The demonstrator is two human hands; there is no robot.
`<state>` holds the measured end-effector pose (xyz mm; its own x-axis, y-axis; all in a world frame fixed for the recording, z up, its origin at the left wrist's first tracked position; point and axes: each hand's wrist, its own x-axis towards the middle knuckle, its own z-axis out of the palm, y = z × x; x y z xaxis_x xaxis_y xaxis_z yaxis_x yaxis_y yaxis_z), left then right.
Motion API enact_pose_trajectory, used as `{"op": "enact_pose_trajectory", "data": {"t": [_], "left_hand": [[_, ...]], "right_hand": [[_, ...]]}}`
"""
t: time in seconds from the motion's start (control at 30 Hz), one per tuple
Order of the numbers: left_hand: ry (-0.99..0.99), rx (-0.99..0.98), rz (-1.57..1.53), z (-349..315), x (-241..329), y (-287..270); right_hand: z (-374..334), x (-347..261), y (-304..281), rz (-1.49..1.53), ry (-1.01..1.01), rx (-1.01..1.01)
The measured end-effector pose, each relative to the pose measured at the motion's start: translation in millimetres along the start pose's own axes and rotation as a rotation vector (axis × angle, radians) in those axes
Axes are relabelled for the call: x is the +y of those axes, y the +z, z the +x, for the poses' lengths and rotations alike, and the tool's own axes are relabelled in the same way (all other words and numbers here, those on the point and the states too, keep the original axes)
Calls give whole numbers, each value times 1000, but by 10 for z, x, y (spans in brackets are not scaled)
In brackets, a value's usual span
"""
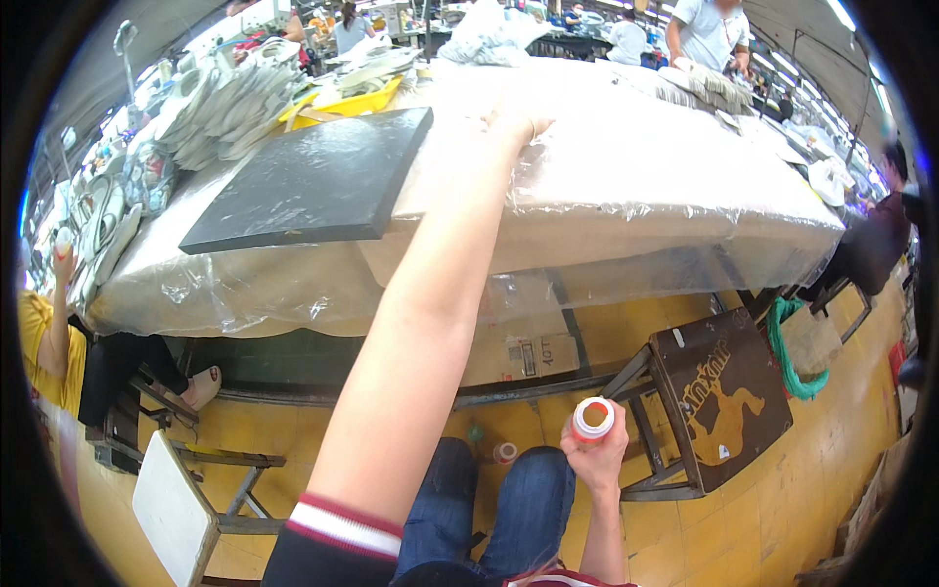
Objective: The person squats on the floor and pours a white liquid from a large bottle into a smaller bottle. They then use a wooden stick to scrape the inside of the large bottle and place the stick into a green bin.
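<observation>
My left arm stretches far across the plastic-covered table (626, 166). At its end, my left hand (518, 124) is low over or on the bright surface, and glare washes out its fingers. My right hand (599, 452) is down beside my right knee, its fingers wrapped round a small bottle (593, 419). The bottle has a white neck with an uncapped mouth that faces up, and orange-red shows inside and on its body. Left of my reaching arm, a dark flat board (313, 176) lies on the table.
Stacked grey cut pieces (220, 103) and a yellow tray (347, 101) stand at the far left. A dark stool (719, 401) is at my right, a white-topped stool (174, 504) at my left. A person in yellow (54, 352) sits at the left; another person (709, 34) stands across the table.
</observation>
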<state>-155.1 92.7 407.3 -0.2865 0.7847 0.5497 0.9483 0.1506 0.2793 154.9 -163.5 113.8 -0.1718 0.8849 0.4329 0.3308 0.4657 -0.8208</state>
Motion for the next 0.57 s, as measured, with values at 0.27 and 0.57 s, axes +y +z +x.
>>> {"op": "enact_pose_trajectory", "data": {"t": [0.27,0.57], "left_hand": [[558,273,-731,-1573,275,-438],[229,-240,-1226,-3228,-47,-285]], "right_hand": [[248,-155,-117,-108,-16,68],[572,-497,-17,-396,-394,132]]}}
